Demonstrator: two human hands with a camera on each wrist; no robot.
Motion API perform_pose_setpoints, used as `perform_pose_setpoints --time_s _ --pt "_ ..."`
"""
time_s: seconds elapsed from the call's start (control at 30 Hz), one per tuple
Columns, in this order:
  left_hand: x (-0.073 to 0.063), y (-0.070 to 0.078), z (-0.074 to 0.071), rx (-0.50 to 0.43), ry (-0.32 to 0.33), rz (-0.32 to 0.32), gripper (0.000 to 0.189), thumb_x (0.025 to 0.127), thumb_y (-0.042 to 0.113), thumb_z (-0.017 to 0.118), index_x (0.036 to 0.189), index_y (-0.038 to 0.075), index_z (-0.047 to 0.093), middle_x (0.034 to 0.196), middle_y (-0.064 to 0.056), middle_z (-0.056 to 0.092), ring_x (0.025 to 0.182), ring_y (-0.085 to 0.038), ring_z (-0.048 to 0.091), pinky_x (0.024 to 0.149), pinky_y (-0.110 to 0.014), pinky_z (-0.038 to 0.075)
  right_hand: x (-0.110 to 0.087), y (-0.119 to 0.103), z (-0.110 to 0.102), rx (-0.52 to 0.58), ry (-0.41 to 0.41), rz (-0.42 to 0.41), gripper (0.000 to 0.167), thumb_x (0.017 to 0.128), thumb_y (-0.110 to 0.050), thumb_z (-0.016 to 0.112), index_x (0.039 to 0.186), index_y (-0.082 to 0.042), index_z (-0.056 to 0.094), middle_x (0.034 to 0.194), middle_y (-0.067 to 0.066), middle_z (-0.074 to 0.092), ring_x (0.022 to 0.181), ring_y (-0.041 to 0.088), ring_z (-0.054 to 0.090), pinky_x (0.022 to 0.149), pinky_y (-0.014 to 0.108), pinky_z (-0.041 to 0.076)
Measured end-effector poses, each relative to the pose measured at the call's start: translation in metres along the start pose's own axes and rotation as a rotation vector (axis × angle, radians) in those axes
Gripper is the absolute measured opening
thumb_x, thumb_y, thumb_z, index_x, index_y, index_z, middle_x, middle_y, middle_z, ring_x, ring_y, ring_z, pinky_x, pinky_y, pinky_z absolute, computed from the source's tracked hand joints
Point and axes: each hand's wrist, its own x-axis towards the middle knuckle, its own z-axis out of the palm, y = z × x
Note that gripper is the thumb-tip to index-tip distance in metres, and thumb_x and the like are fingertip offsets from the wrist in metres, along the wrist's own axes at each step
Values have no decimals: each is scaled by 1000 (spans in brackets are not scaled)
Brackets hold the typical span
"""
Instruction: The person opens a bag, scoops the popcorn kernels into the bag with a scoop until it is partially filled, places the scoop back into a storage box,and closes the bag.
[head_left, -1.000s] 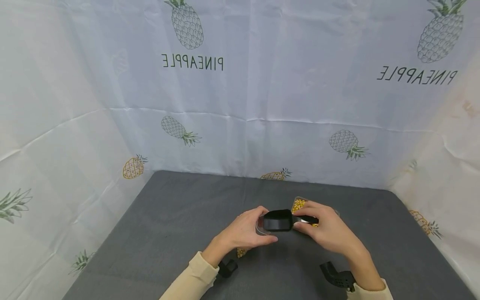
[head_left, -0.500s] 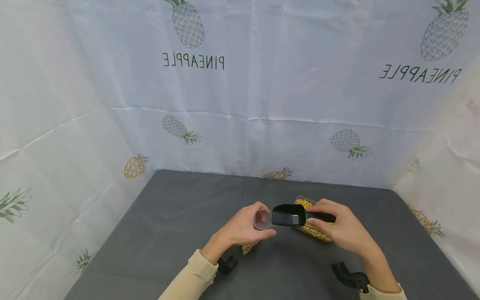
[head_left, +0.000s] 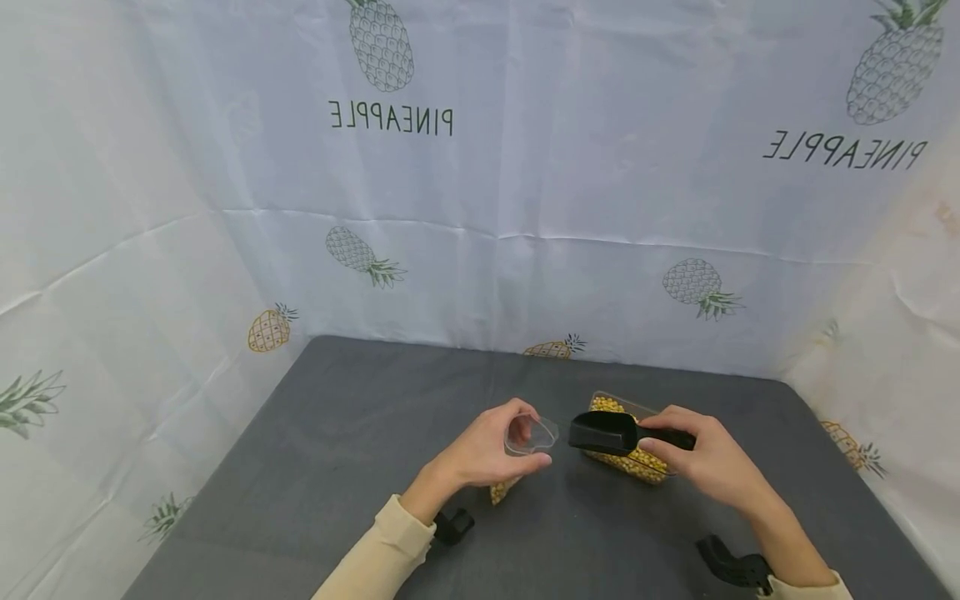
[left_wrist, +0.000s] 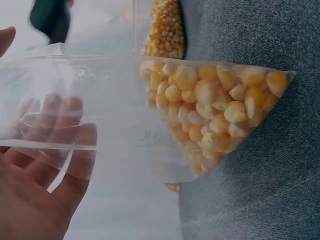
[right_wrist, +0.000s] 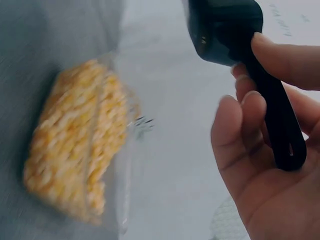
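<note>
My left hand (head_left: pixel 487 450) holds a clear plastic bag (left_wrist: pixel 120 115) by its wide-spread mouth, with fingers and thumb around the rim. Corn kernels (left_wrist: pixel 215 107) fill the bag's pointed bottom, which hangs over the table. In my right hand (head_left: pixel 708 458) is a black scoop (head_left: pixel 603 433), gripped by its handle between thumb and fingers. The scoop's bowl faces the bag mouth, a small gap away; no heap of kernels shows in it. Below the scoop stands a clear box (right_wrist: pixel 114 185) holding many yellow corn kernels, partly hidden by the scoop and right hand.
A dark grey cloth covers the table (head_left: pixel 375 417). White curtains (head_left: pixel 487 292) with pineapple prints enclose its back and sides. Black wrist mounts (head_left: pixel 731 567) sit on both forearms, just above the table.
My right hand has drawn the scoop rightward, away from the bag mouth, over the corn box. More of the box now shows. My left hand has stayed nearly in place with the bag.
</note>
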Motion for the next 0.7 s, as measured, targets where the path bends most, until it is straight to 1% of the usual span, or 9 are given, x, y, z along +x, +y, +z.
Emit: perform_pose_setpoints --time_s 0.17,0.2,0.27,0.4,0.53,0.63,0.67,0.7 --pt "0 2 -1 -7 16 30 47 93 35 73 127 6 57 102 -11 63 85 -6 57 78 -25 52 -5 13 -3 -34 -9 60 27 97 -23 71 120 -8 72 111 2 67 86 8 61 66 31 50" --pt "0 2 -1 -7 20 33 47 93 35 73 127 6 57 101 -9 63 84 -6 57 78 -25 52 -6 16 -4 -42 -9 69 28 97 -23 71 120 -8 72 111 2 67 84 9 61 65 31 50" --pt "0 3 -2 -4 29 37 47 92 34 74 126 6 57 99 -5 62 84 -5 57 78 -24 51 -8 19 -6 -78 -4 81 28 97 -25 72 120 -9 73 110 1 67 87 9 61 67 31 51" --pt "1 3 -3 2 42 37 47 92 34 75 126 6 58 98 3 59 83 -5 57 77 -25 51 -13 27 -11 -137 5 92 27 97 -25 72 119 -10 73 111 0 67 94 14 63 70 32 52" --pt "1 3 -4 7 47 35 45 92 33 75 125 8 57 99 -1 60 84 -4 57 78 -25 51 -17 35 -15 -156 8 103 26 96 -24 73 118 -10 74 111 1 67 92 13 63 68 31 51" --pt "1 4 -4 8 48 34 45 92 33 75 125 9 57 100 -7 62 84 -5 57 78 -25 51 -21 41 -18 -183 7 119 26 96 -25 73 117 -10 74 112 4 68 95 20 64 70 34 51" --pt "1 3 -4 9 48 33 44 92 33 75 125 8 57 101 -8 63 84 -5 57 78 -25 51 -22 43 -20 -190 5 124 27 96 -26 73 117 -9 74 113 5 68 98 24 64 72 36 52" --pt "1 4 -4 10 49 33 45 92 33 75 125 8 57 100 -7 62 84 -5 57 78 -25 51 -23 45 -21 -199 3 129 27 96 -26 73 117 -9 74 113 7 68 100 28 64 73 39 53"
